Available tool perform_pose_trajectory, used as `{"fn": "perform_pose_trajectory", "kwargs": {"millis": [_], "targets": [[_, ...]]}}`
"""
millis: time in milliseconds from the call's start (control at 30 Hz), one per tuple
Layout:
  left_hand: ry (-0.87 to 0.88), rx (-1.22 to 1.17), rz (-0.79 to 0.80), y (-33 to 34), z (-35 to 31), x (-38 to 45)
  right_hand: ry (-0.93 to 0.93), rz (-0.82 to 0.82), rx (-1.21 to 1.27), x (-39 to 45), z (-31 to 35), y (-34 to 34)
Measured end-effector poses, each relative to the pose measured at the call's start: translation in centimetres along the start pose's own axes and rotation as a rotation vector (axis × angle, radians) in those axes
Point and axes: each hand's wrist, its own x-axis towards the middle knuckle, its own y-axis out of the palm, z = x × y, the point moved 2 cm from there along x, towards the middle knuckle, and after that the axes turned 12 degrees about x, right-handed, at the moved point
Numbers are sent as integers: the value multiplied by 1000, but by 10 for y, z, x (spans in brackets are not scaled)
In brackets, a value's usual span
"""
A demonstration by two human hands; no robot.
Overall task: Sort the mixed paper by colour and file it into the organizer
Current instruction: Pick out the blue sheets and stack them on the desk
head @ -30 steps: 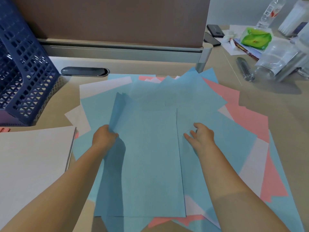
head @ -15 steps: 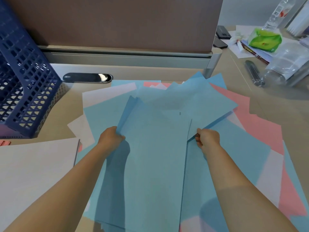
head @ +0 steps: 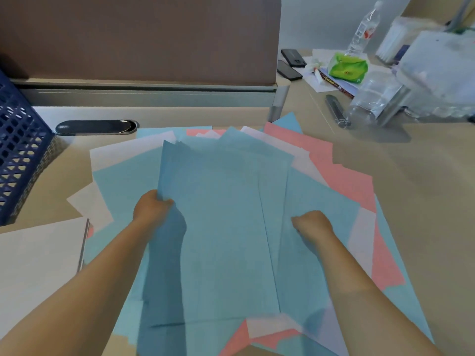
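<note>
Left hand (head: 151, 209) grips the left edge of the raised blue sheets (head: 221, 214); right hand (head: 312, 224), fingers curled, pinches their right side.

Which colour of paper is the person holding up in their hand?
The blue sheets. The left hand grips a bunch of them by the edge, lifted off the pile. The pink paper and white paper lie flat underneath, unheld.
</note>
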Motion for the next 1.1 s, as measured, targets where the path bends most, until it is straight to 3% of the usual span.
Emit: {"fn": "perform_pose_trajectory", "kwargs": {"millis": [67, 100, 233, 400, 533, 600, 733, 800, 933, 1100], "targets": [[30, 175, -3, 11, -5, -3, -55, -178, -124, -4, -13, -11], [49, 228, -10, 14, -7, -4, -47, -183, -172, -5, -19, -11], [136, 327, 19, 31, -13, -6, -6, -70, -285, -4, -42, 2], [236, 401, 59, 42, -19, -1, -137, 9, -315, 3, -37, 14], [263, 428, 36, 46, -30, -4, -260, 136, -205, 2, -13, 27], [223, 373, 35, 46, -32, -6, -255, 122, -80, 1, -2, 29], [120, 71, 91, 39, -27, -5, -84, -218, 86, 2, 1, 10], [65, -15, 112, 38, -25, -5, -1, -209, 135, 1, 0, 8], [-7, -148, 189, 40, -22, -15, -11, -116, 260, -1, -2, 18], [-20, -124, 195, 41, -14, -26, -73, -126, 117, -9, 0, 22]]}}
